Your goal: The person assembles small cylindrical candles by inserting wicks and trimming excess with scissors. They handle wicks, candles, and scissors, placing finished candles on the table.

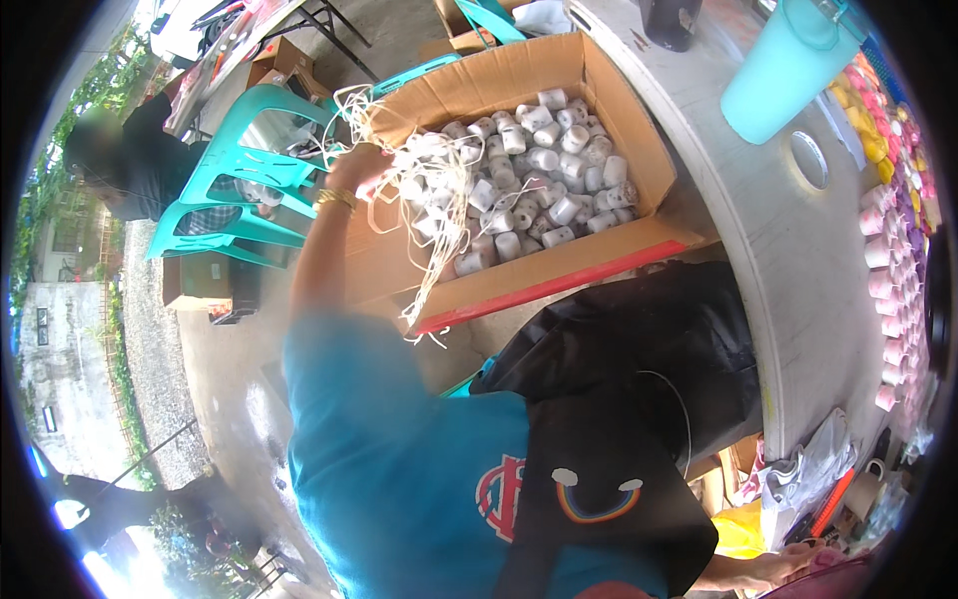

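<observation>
Head view: left hand (359, 168) clamped on white strings (437, 262) trailing lengthwise down and rightward; right hand's (760, 569) grip unclear.

Cardboard box (479, 88): white cylinders (565, 210), tangled white cords (444, 232). Pale table (783, 290): turquoise bucket (788, 75), pink pieces (884, 285).

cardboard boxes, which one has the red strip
The large open box holding white cylindrical pieces, left hand at its left side; a red strip lines its near edge. Other boxes, like the one below the teal chairs, show none.
</observation>
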Tool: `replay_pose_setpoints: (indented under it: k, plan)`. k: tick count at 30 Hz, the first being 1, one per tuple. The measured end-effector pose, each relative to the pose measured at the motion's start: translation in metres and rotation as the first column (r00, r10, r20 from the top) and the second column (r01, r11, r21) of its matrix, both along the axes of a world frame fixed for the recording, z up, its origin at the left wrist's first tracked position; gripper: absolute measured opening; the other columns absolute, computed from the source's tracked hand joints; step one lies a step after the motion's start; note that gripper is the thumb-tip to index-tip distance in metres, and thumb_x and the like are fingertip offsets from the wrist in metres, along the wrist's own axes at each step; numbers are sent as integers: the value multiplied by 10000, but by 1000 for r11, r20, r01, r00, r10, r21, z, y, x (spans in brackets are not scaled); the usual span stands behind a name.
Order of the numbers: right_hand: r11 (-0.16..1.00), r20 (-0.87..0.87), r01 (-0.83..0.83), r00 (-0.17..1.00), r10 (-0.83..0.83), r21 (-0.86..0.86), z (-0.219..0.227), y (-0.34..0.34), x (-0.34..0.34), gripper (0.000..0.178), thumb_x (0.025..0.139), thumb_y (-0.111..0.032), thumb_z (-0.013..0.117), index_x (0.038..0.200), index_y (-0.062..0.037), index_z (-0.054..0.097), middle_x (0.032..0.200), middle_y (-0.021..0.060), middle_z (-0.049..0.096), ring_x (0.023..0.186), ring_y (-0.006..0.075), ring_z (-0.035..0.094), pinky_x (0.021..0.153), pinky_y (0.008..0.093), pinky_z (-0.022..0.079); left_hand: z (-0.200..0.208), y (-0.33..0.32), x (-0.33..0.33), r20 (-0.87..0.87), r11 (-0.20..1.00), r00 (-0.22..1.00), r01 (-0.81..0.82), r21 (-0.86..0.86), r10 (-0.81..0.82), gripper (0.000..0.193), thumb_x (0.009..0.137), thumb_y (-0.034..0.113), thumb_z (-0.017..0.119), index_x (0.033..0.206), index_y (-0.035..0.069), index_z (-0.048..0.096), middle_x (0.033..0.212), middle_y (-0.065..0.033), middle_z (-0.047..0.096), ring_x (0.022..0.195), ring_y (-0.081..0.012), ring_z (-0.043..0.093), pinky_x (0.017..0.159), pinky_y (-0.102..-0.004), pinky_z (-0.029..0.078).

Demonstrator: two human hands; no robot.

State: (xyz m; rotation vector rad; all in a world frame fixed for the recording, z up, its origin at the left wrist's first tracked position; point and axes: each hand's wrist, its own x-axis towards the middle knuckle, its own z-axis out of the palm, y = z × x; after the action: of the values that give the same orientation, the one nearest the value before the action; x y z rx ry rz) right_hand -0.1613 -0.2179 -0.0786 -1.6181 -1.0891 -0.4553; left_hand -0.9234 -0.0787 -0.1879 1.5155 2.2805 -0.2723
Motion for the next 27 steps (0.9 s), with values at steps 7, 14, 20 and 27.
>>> replay_pose_setpoints:
  k: [7,14,20,27]
  plan:
    - [1000,-38,24,999,-24,-4,-7,-6,10,355,984,-312,499,833,-14,616,569,3,463,514,97,417,468,243,349,37,-13,65,-278,947,932,282,155,-232,1096,580,127,851,1464,40,209,779,-107,694,756,-294,680,665,-362,544]
    - [998,-77,44,996,-47,-39,-13,-13,21,336,1000,-277,486,911,8,640,622,7,492,568,93,444,512,242,378,-7,-74,124,17,994,996,-85,-76,86,759,692,750,606,584,0,662,572,-168,622,681,-310,664,689,-434,523]
    - [996,-191,28,981,-43,-83,-10,-15,6,331,1014,-246,475,978,27,660,668,10,517,615,89,468,550,240,403,-28,-82,135,-55,983,988,149,109,-143,539,722,567,659,704,29,698,597,-155,622,622,-299,654,636,-430,510]
    - [967,-332,-208,931,150,-145,-9,0,-46,365,979,-311,524,1038,27,647,690,49,567,637,131,518,570,279,409,-17,-96,151,-42,985,986,166,53,-163,336,726,353,670,672,23,655,562,-155,609,501,-236,616,559,-368,498]
